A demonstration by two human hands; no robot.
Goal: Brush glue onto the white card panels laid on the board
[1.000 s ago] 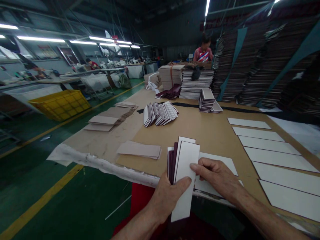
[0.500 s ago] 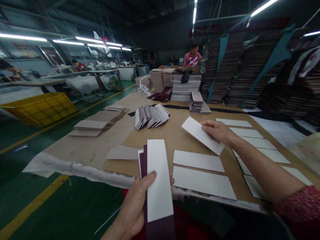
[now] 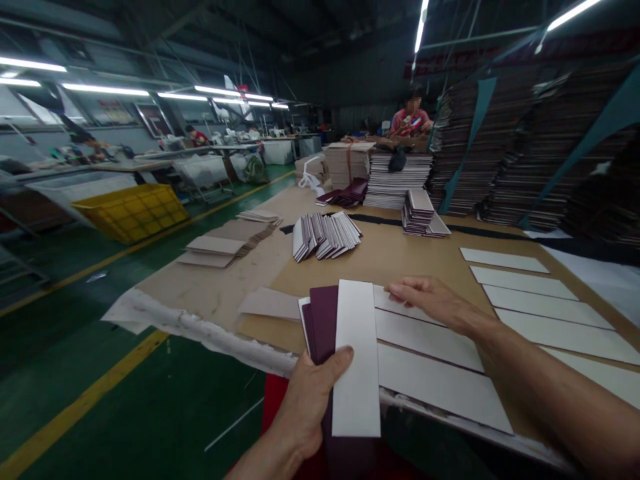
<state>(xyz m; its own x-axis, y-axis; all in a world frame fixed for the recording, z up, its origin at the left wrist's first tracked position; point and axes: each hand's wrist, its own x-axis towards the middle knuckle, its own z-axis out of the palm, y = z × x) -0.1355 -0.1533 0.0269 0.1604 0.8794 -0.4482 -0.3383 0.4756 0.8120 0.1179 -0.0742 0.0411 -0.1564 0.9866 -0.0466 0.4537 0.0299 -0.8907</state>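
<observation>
My left hand (image 3: 313, 400) is closed round a fanned bundle of stiff strips, its thumb pressed on the top one. That top strip is a white panel (image 3: 356, 360); maroon panels (image 3: 324, 317) and another white edge show beneath it. My right hand (image 3: 430, 300) is stretched over the far end of the nearer row, fingertips at the edge of a white panel (image 3: 405, 308) lying flat. Its fingers look extended rather than wrapped round the panel. Two more white panels (image 3: 440, 387) lie closer to me, partly covered at their left ends by the bundle.
A second row of white panels (image 3: 525, 283) lies at right. Leaning strips (image 3: 327, 237) stand mid-table, with a small panel stack (image 3: 419, 210) behind. Grey-beige boards (image 3: 215, 245) lie at left. Tall stacks (image 3: 500, 153) and a seated person (image 3: 411, 120) are at the back.
The white panel that my right hand held tilted above the table now lies flat behind the other two. My left hand's bundle is fanned wider, showing more maroon. The whole view has swung left.
</observation>
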